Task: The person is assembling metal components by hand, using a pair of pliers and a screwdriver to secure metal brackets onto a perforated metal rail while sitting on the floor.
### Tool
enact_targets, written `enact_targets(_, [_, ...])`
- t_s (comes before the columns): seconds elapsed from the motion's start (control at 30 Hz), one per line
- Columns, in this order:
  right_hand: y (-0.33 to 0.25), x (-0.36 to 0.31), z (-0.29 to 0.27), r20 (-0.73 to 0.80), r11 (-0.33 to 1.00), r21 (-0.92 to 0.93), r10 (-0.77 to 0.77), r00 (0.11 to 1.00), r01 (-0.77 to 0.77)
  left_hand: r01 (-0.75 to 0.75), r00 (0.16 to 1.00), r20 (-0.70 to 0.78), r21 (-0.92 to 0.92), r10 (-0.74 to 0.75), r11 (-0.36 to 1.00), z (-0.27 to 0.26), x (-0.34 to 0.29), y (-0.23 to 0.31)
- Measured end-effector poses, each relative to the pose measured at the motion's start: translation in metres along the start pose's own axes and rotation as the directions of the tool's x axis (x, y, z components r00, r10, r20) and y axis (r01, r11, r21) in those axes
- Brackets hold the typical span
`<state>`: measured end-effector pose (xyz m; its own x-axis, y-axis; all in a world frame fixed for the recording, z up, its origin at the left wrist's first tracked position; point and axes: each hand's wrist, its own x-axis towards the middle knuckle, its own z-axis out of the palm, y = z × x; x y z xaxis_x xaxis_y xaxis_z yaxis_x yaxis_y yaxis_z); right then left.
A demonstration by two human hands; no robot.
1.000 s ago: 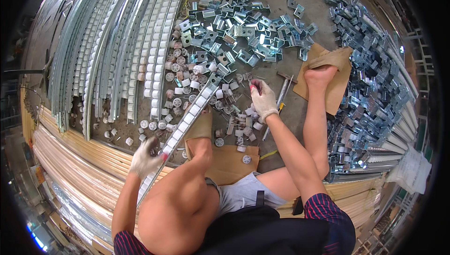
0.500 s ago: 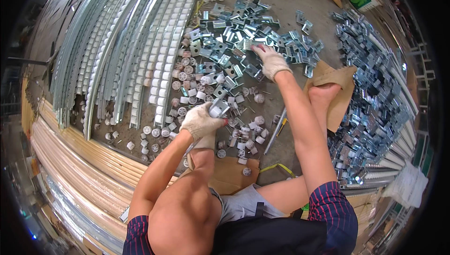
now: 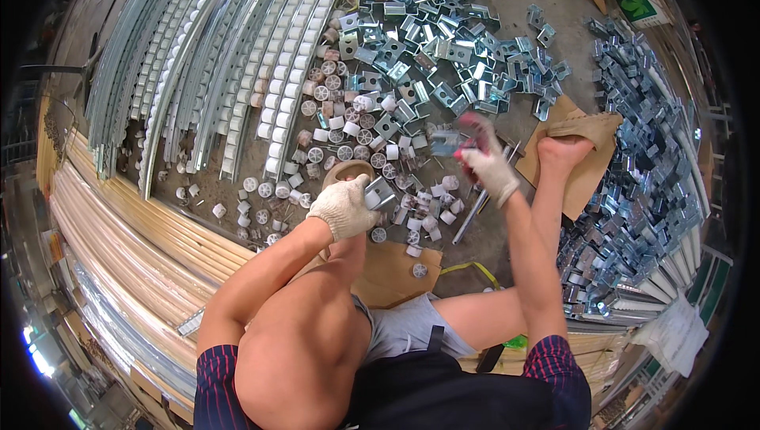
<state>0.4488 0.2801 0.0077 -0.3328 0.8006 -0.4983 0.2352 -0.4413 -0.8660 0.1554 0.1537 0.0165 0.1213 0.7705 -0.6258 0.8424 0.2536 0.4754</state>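
Observation:
My left hand (image 3: 343,207), in an off-white knitted glove, is closed around a bent metal bracket (image 3: 381,192) with a hole in it, above my left foot. My right hand (image 3: 492,169), gloved with red at the fingertips, is smeared by motion. Its fingers pinch a second metal bracket (image 3: 448,143), also blurred, over the near right edge of the loose bracket pile (image 3: 435,50). Between the two hands, small white rollers (image 3: 364,136) with spoked ends lie scattered on the floor.
Long metal rails (image 3: 293,74), several fitted with white rollers, lie at the left. Wrapped tan tubes (image 3: 150,240) run along the near left. A darker bracket heap (image 3: 633,185) fills the right. Cardboard (image 3: 400,276) lies near my legs, beside a yellow strap (image 3: 475,265) and a thin metal rod (image 3: 475,212).
My right hand has come back from the bracket pile toward me, now with a bracket in its fingers. The left hand keeps its bracket, turned somewhat. The whole view has shifted slightly.

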Motion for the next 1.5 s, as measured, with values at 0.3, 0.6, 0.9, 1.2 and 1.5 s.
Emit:
enact_targets(0.3, [0.048, -0.034, 0.08, 0.092, 0.92, 0.31, 0.223, 0.971, -0.24, -0.038, 0.998, 0.053, -0.132, 0.045, 0.99, 0.014, -0.004, -0.001])
enact_targets(0.6, [0.048, -0.023, 0.087, -0.007, 0.913, 0.364, 0.2, 0.98, -0.184, -0.099, 0.995, 0.004, -0.18, 0.101, 0.979, 0.019, -0.003, -0.001])
enact_targets(0.9, [0.065, -0.011, 0.078, 0.144, 0.857, 0.424, 0.255, 0.956, -0.292, -0.135, 0.991, -0.027, -0.157, 0.132, 0.978, 0.022, -0.008, 0.008])
enact_targets(1.2, [0.048, -0.017, 0.071, 0.331, 0.87, 0.39, 0.175, 0.927, -0.303, -0.174, 0.985, -0.049, -0.155, 0.168, 0.973, 0.021, -0.018, 0.016])
enact_targets(1.5, [0.078, -0.005, 0.088, 0.269, 0.786, 0.598, -0.018, 0.963, -0.153, -0.165, 0.986, -0.034, -0.181, 0.161, 0.97, 0.023, -0.019, 0.013])
